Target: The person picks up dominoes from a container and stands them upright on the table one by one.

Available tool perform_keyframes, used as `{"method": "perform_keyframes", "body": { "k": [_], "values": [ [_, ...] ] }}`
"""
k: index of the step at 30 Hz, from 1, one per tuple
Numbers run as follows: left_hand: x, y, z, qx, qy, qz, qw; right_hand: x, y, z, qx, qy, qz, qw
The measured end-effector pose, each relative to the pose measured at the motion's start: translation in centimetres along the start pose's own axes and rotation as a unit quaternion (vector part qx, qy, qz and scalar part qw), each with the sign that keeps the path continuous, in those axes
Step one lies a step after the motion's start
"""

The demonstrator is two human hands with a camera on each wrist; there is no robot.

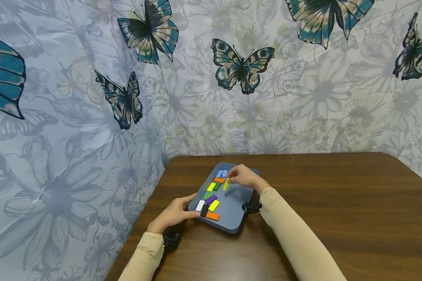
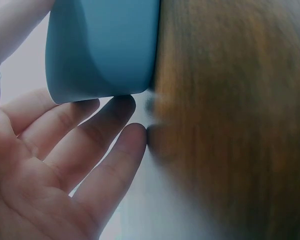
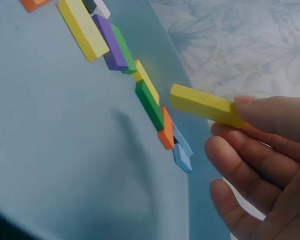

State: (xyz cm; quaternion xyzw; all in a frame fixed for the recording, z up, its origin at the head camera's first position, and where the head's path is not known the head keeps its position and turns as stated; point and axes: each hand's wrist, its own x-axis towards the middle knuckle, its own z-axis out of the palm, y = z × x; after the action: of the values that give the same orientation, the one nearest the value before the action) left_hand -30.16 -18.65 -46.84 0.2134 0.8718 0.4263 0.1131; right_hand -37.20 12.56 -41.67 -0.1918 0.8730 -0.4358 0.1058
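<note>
Right hand: (image 1: 244,177) pinches one yellow block (image 3: 205,105) near its upper end, thumb on one side and forefinger on the other; the remaining fingers bend loosely and hold nothing.
Yellow block: slants downward out of the right hand, over the tray (image 1: 235,210); whether its lower tip touches the floor of the tray, I cannot tell.
Slip risk: only one end is pinched, so a bump on the free end could make the block pivot or drop; its smooth-looking sides would likely add to that.
Row under the right hand: the orange block (image 1: 219,180) and the green block (image 1: 217,186) lie just beside the held piece, with the light blue blocks (image 1: 224,173) close by the fingertips; a low or sideways movement could knock them askew.
Wrist strap: the black strap (image 1: 252,207) behind the right hand sits by the tray's rim; if the forearm dips, it could catch there and jolt everything.
Left hand: (image 1: 177,210) grips the tray's near-left corner, thumb at the rim, fingers against the outer wall.
Tray slide: a loosened left hand, or a pull from it, could let the tray turn on the surface (image 1: 320,203).
Near left thumb: the white block (image 1: 199,205) and black block (image 1: 204,210) lie close enough to be nudged if that thumb shifts inward.
</note>
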Motion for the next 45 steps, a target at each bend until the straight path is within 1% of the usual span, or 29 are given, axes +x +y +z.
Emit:
{"method": "perform_keyframes", "body": {
  "k": [7, 14, 17, 20, 24, 32, 39, 45],
  "values": [
    [0.1, 0.1, 0.0, 0.005, 0.003, -0.003, 1.0000, -0.5, 0.2, -0.9, 0.013, 0.027, -0.016, 0.9994],
    [0.1, 0.0, -0.1, 0.006, 0.002, -0.005, 1.0000, -0.9, 0.8, -1.1, 0.054, 0.042, -0.030, 0.9972],
    [0.1, -0.3, -0.2, 0.011, 0.007, -0.007, 0.9999, -1.1, 1.0, -1.1, 0.053, 0.048, -0.039, 0.9966],
    [0.1, -0.4, -0.2, 0.013, 0.007, -0.008, 0.9999, -1.4, 1.2, -1.1, 0.045, 0.064, -0.040, 0.9961],
    [0.3, -0.4, -0.2, 0.007, 0.007, -0.005, 0.9999, -1.9, 1.5, -1.4, 0.058, 0.091, -0.039, 0.9934],
    [0.4, 0.2, -0.5, 0.013, 0.010, -0.002, 0.9999, -3.3, 1.4, -2.5, 0.107, 0.133, -0.064, 0.9833],
    [0.6, 0.2, -0.3, 0.013, 0.014, -0.003, 0.9998, -4.3, 2.6, -3.1, 0.124, 0.161, -0.054, 0.9777],
    [0.7, -0.2, 0.1, 0.018, 0.009, -0.009, 0.9998, -5.2, 3.6, -3.5, 0.131, 0.177, -0.028, 0.9751]
  ]
}}
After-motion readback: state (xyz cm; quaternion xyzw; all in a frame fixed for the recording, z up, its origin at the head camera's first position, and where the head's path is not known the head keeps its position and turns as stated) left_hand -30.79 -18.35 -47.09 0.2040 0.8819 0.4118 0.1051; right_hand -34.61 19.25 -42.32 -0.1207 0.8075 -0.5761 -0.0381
